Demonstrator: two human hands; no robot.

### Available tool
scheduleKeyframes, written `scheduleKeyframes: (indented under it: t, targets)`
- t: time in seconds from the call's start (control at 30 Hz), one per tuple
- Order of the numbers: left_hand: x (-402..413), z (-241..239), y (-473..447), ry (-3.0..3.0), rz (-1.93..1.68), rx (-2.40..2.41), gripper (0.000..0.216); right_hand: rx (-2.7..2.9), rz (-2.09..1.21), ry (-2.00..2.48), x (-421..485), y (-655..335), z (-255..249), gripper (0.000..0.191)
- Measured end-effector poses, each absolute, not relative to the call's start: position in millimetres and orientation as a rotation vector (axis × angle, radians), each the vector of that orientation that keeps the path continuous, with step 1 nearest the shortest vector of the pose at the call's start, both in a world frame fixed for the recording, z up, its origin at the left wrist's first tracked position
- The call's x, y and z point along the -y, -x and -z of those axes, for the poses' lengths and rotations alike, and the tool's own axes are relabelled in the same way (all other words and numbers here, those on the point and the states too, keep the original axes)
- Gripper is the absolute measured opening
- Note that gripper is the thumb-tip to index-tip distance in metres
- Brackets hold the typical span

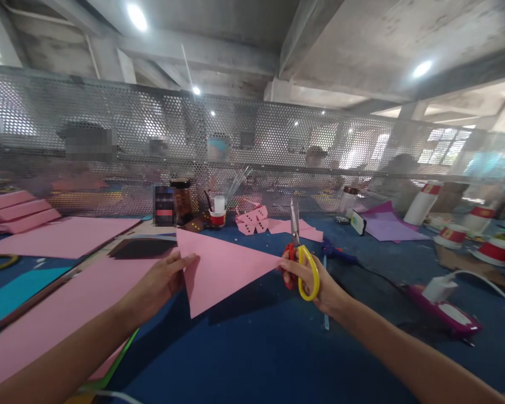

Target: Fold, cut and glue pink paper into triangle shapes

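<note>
Matt pink paper triangle (221, 268); scissors (299, 258) with bare metal blades and glossy yellow-red plastic handles; blue cloth-like bench (252, 348).

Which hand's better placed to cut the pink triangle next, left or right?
Right, most likely. The right hand grips the scissors, blades up, beside the right tip of the pink triangle. The left hand pinches the triangle's left edge, holding it above the blue table, so it is occupied.

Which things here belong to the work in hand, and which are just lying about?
In hand: left hand, pink paper triangle, right hand, scissors.
Lying about: pink sheets, dark jar, purple paper, red-and-white cups, white plug.
</note>
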State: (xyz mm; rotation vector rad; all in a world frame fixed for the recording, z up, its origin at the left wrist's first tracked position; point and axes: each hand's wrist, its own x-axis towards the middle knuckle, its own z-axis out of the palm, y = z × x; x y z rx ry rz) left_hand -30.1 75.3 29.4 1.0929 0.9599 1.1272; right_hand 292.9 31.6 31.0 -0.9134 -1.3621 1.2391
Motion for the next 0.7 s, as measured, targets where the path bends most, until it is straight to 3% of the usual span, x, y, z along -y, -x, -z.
scheduleKeyframes:
  t: [0.2, 0.7]
  targets:
    - [-65, -39, 22, -1.194, -1.051, -0.996, 0.052, 1.364, -1.174, 0.949, -31, -294, -30, 0.027]
    - [-86, -22, 34, -1.585, -1.101, -1.305, 0.071, 1.32, -1.017, 1.095, -31, -292, -34, 0.032]
